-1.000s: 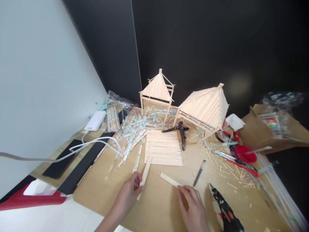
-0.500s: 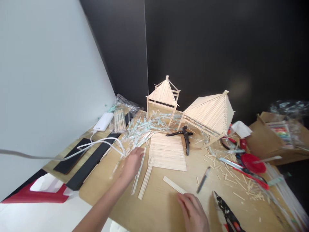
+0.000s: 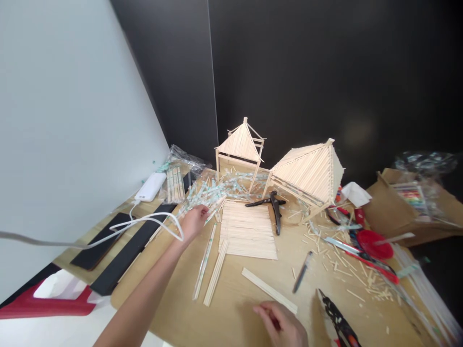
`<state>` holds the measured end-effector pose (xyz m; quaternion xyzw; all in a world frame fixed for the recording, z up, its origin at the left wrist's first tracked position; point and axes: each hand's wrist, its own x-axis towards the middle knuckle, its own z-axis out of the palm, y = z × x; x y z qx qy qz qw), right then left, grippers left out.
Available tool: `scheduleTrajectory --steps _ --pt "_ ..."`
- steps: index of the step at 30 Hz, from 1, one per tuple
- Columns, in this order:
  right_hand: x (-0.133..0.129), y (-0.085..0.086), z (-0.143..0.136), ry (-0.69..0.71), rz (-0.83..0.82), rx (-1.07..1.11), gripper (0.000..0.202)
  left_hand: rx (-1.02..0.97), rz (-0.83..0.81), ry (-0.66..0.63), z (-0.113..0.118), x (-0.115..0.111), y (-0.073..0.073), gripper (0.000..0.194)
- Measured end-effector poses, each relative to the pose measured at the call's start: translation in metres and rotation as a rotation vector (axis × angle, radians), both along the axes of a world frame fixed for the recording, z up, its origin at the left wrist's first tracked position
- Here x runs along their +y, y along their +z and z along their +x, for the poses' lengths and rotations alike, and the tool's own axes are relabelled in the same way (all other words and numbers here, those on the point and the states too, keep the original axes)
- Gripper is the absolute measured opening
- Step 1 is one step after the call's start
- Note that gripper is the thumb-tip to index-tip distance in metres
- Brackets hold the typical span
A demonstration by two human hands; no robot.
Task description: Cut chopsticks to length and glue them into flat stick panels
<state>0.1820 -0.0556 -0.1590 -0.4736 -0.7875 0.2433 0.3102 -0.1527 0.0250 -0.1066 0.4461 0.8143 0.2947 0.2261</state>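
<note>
My left hand [image 3: 194, 222] is at the near edge of a heap of clear, green-marked wrappers [image 3: 207, 192], fingers closed; what they pinch is hidden. My right hand [image 3: 284, 326] hovers low over the table, loosely curled with a gap at the thumb and nothing visible in it. Just beyond it lies a flat strip of thin wooden sticks [image 3: 269, 290]. A panel of sticks laid side by side [image 3: 248, 231] rests in the middle. Left of it are a narrow stick bundle [image 3: 216, 273] and sticks in a clear wrapper [image 3: 204, 262].
Two stick-built model pavilions [image 3: 240, 142] stand at the back. A black clamp [image 3: 275, 212] touches the panel. A pen [image 3: 302, 272], black pliers-like tool [image 3: 338, 318], stick offcuts, red lid [image 3: 374, 244] and cardboard box [image 3: 376, 200] are rightward. A white cable [image 3: 155, 213] loops on the left.
My left hand has moved away from the wrapped sticks, forward to the wrapper heap. My right hand has let go of the stick strip and shifted slightly left. The view has shifted a little.
</note>
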Motion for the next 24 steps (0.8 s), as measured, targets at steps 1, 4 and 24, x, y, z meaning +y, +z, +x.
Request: scheduleTrajectory --steps 1,4,24 --pt "0.002 0.003 -0.004 0.014 -0.017 0.015 0.037 -0.032 0.034 0.016 -0.001 -0.001 0.004 0.025" --pt "0.007 0.016 -0.015 0.076 -0.082 0.059 0.033 -0.149 0.154 0.074 -0.006 -0.003 0.013 0.024" --pt "-0.010 0.025 -0.051 0.104 -0.872 0.333 0.038 -0.601 0.218 0.011 0.098 -0.068 0.001 0.030"
